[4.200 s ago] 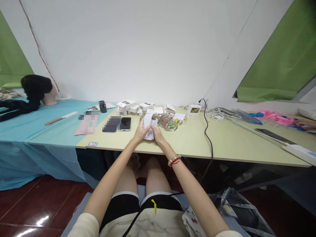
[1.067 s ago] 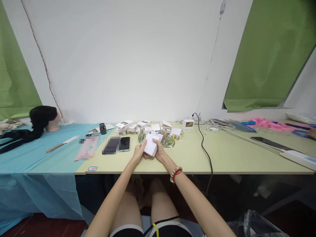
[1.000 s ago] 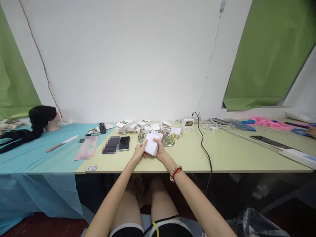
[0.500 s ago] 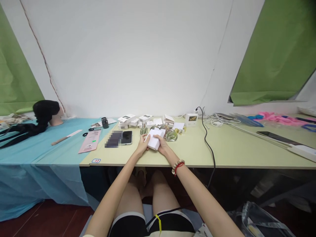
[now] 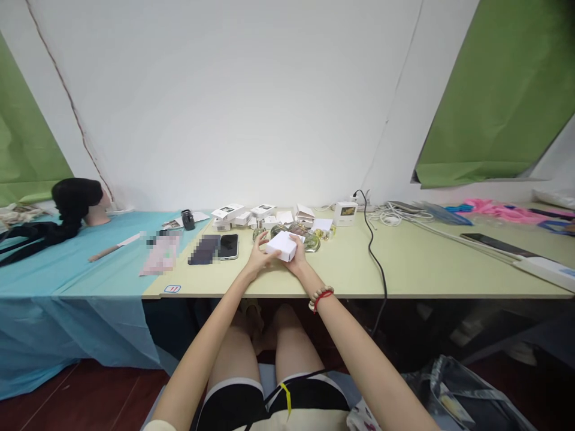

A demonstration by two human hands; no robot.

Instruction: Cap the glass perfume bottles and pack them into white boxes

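Both my hands hold a small white cardboard box [image 5: 281,245] just above the pale green table [image 5: 404,269]. My left hand [image 5: 258,258] grips its left side with thumb and fingers curled. On the box's right side, my right hand [image 5: 297,257] wraps round it; a bead and red-cord bracelet sits on that wrist. Directly behind the box lie clear glass perfume bottles [image 5: 309,240] and several small white boxes [image 5: 229,213].
Two phones [image 5: 219,247] lie left of my hands, then a pink sheet [image 5: 158,256]. A knife [image 5: 114,246] and a wig head [image 5: 74,200] rest on the blue cloth [image 5: 54,269]. A black cable [image 5: 375,251] hangs over the table edge. Cords, a tablet [image 5: 494,244] and pink items sit right.
The white box has been turned from standing tilted, broad face toward me, to lying flatter and lower near the tabletop. Both hands stayed on it throughout.
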